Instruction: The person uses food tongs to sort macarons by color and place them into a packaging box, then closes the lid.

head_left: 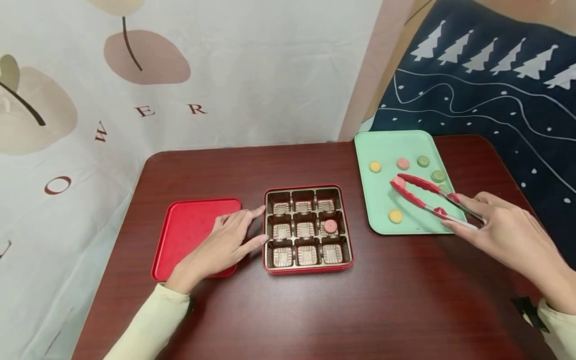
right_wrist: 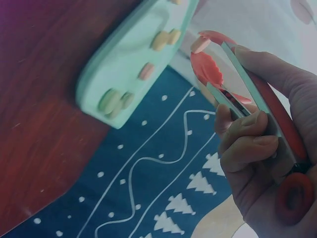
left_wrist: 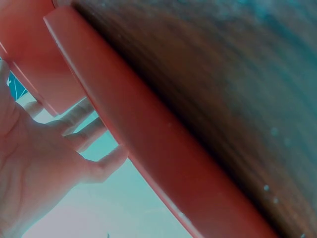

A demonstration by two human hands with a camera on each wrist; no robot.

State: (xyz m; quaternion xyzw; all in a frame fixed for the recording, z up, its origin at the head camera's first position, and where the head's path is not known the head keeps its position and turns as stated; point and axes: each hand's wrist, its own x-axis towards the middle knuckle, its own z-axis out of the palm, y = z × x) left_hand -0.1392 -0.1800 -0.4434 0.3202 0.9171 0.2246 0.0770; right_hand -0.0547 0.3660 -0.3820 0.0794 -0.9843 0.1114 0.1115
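Note:
My right hand (head_left: pixel 508 230) grips a pair of tongs (head_left: pixel 411 199) with red scalloped tips. Between those tips sits a pink macaron (right_wrist: pixel 200 45), held over the mint-green tray (head_left: pixel 380 195). My left hand (head_left: pixel 227 240) lies with fingers extended, its index fingertip and thumb at the left edge of a red tin (head_left: pixel 310 271). Inside the tin is a brown divided insert; another pink macaron (head_left: pixel 330 226) rests in the right compartment of its middle row. On the tray are a pink macaron (head_left: pixel 403 164), yellow macarons (head_left: pixel 395 216) and green macarons (head_left: pixel 423 161).
A red lid (head_left: pixel 189 222) lies left of the tin, partly beneath my left hand and forearm in the head view. The dark wooden table (head_left: pixel 288 320) meets a pale printed cloth (head_left: pixel 270 75) behind and a navy tree-patterned cloth (head_left: pixel 495 100) at the right.

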